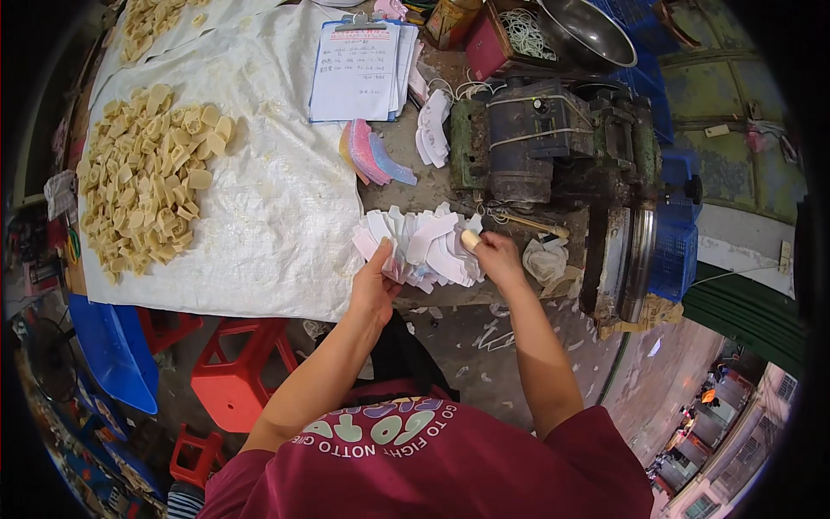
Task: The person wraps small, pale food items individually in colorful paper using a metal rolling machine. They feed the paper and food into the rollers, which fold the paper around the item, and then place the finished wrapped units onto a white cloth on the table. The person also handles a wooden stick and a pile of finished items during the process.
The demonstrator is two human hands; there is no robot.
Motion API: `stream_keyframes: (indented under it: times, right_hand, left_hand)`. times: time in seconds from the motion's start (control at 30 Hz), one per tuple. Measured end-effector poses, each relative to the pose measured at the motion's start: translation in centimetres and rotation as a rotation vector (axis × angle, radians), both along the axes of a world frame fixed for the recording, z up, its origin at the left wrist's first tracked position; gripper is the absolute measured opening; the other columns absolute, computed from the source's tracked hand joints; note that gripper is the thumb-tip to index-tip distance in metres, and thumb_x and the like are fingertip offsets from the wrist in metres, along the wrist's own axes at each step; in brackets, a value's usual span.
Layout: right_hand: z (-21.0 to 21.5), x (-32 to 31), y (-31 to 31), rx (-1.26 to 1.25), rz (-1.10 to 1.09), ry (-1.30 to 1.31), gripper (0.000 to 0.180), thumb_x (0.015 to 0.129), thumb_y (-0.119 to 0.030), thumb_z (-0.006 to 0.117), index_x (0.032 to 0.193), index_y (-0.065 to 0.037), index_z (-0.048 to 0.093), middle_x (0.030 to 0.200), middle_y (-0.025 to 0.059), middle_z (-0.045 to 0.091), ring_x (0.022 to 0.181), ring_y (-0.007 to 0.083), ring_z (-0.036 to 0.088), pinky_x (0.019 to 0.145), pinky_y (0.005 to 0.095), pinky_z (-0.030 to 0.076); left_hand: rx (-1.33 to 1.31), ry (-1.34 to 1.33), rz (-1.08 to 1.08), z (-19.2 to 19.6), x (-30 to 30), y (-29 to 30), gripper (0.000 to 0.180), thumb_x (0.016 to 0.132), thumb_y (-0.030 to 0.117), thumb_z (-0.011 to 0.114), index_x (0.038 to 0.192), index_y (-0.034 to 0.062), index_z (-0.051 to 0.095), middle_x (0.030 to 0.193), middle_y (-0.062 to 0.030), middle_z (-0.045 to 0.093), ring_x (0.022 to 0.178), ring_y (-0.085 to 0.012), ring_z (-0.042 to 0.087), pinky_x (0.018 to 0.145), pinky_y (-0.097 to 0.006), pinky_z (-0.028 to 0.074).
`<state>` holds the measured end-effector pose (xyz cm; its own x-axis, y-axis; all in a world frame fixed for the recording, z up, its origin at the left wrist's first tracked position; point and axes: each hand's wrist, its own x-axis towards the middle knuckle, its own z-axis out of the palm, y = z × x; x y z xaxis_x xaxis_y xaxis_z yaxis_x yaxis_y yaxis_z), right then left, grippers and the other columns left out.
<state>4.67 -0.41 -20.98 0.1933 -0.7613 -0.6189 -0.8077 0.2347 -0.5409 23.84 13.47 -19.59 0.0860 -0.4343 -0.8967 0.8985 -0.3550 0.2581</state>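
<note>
Between my hands is a loose bundle of thin curved cut-out pieces [430,240], white and pale pink, fanned out at the table's near edge. My left hand [373,290] is closed on the bundle's left side, thumb on top and the other fingers partly hidden below. At the right side, my right hand [500,258] grips the bundle's edge; a pale beige cover sits on one of its digits. Just beyond the bundle lie glittery pink, blue and orange curved pieces [373,154]. A small stack of white curved pieces [432,128] rests farther back.
A dark, greasy machine [536,143] stands on the right. Left, a white woven sheet [277,173] bears a heap of yellowish pieces [151,177]. A clipboard with papers [356,73] lies behind. Red stools [229,381] and a blue scoop-shaped container [112,350] are below the table.
</note>
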Motion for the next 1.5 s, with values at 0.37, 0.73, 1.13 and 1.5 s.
stream_keyframes:
  times: [0.37,0.73,1.13,1.5]
  right_hand:
    - [0.3,0.4,0.3,0.404,-0.308,-0.463,0.042,0.085,-0.025,0.065,0.116,0.002,0.055,0.105,0.0090,0.063,0.095,0.0158,0.061,0.081,0.0298,0.048]
    - [4.0,-0.7,2.3,0.573,-0.447,-0.675,0.046,0.080,-0.013,0.068,0.122,0.002,0.053,0.112,0.0099,0.062,0.101,0.0176,0.061,0.085,0.0309,0.050]
    - [12.7,8.6,0.8,0.442,-0.239,-0.977,0.053,0.082,-0.011,0.066,0.130,-0.001,0.046,0.118,0.0078,0.059,0.104,0.0168,0.060,0.088,0.0315,0.049]
    - [14.9,36.0,10.7,0.638,0.287,-1.001,0.067,0.078,-0.017,0.071,0.134,0.002,0.041,0.123,0.0102,0.055,0.110,0.0198,0.058,0.093,0.0335,0.046]
  left_hand:
    - [-0.015,0.051,0.006,0.3,0.1,-0.9,0.050,0.080,0.048,0.067,0.117,0.0165,0.055,0.109,-0.0025,0.059,0.098,-0.0196,0.055,0.086,-0.040,0.038]
    - [-0.128,0.206,-0.046,1.9,0.1,-0.3,0.046,0.086,0.032,0.060,0.126,0.0128,0.049,0.117,-0.0061,0.058,0.104,-0.0236,0.056,0.087,-0.049,0.042]
    - [-0.422,-0.109,0.060,12.3,7.9,0.0,0.042,0.086,0.029,0.062,0.123,0.0107,0.051,0.111,-0.0032,0.060,0.099,-0.0183,0.058,0.084,-0.043,0.043]
    - [-0.400,-0.490,0.480,15.1,26.4,16.5,0.046,0.087,0.033,0.061,0.124,0.0086,0.050,0.112,-0.0047,0.060,0.102,-0.0192,0.058,0.086,-0.042,0.046]
